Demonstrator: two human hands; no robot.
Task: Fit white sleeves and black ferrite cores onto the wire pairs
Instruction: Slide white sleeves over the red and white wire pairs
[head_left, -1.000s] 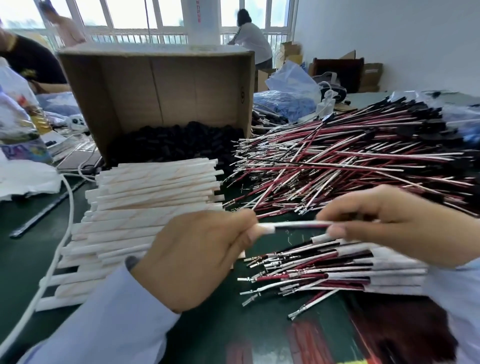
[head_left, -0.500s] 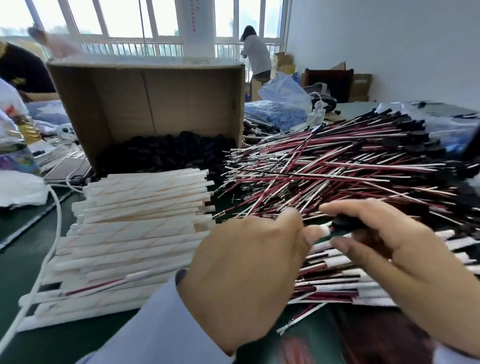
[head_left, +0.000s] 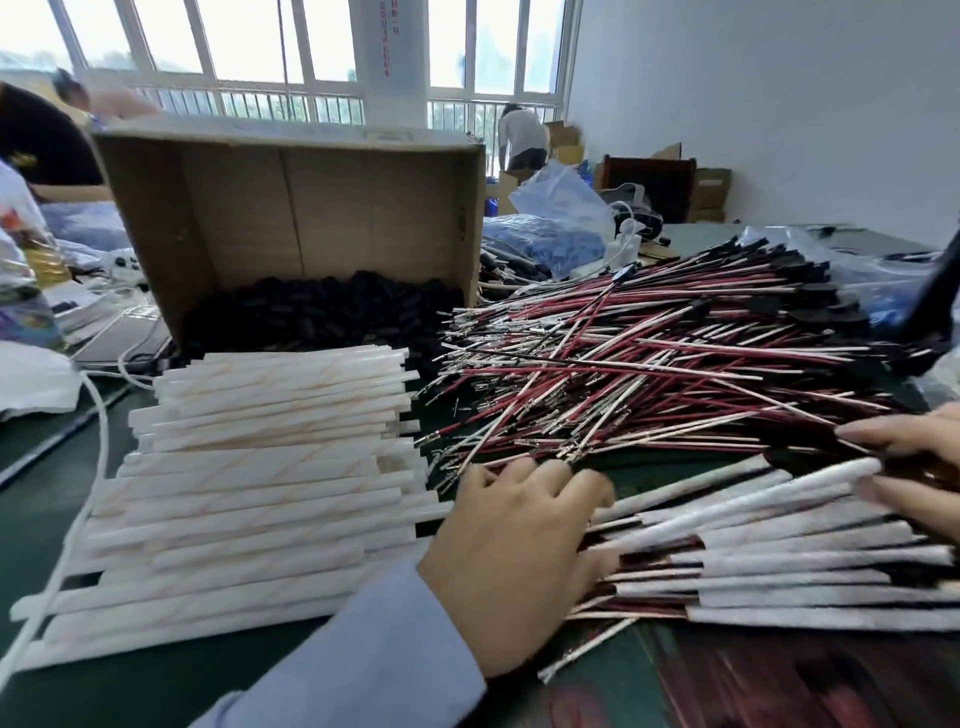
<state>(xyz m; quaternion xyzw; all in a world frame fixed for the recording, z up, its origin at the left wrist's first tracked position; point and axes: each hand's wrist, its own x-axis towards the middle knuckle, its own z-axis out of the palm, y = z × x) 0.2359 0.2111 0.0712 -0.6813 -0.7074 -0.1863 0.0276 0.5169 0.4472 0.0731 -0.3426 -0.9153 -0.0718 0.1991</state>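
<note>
A stack of white sleeves (head_left: 260, 499) lies on the green table at the left. Behind it an open cardboard box (head_left: 291, 208) holds black ferrite cores (head_left: 322, 312). A big pile of red and white wire pairs (head_left: 649, 374) spreads to the right of the box. Finished sleeved pairs (head_left: 810, 571) lie in a fan at the lower right. My right hand (head_left: 914, 467), at the frame's right edge, pinches the far end of one sleeved wire pair (head_left: 753, 504) that slants over that fan. My left hand (head_left: 514, 566) hovers with fingers spread, its tips near the bare wire ends, holding nothing.
A white cable (head_left: 98, 447) runs down the table's left side. Plastic bags (head_left: 561, 208) and boxes crowd the back right, a bottle (head_left: 31, 260) stands far left. Other people work at the back. A strip of bare green table (head_left: 31, 499) shows left of the sleeves.
My left hand let go of the sleeved pair and opened, moving toward the loose wire ends. My right hand carried that pair right, down onto the finished fan. The camera tilted up.
</note>
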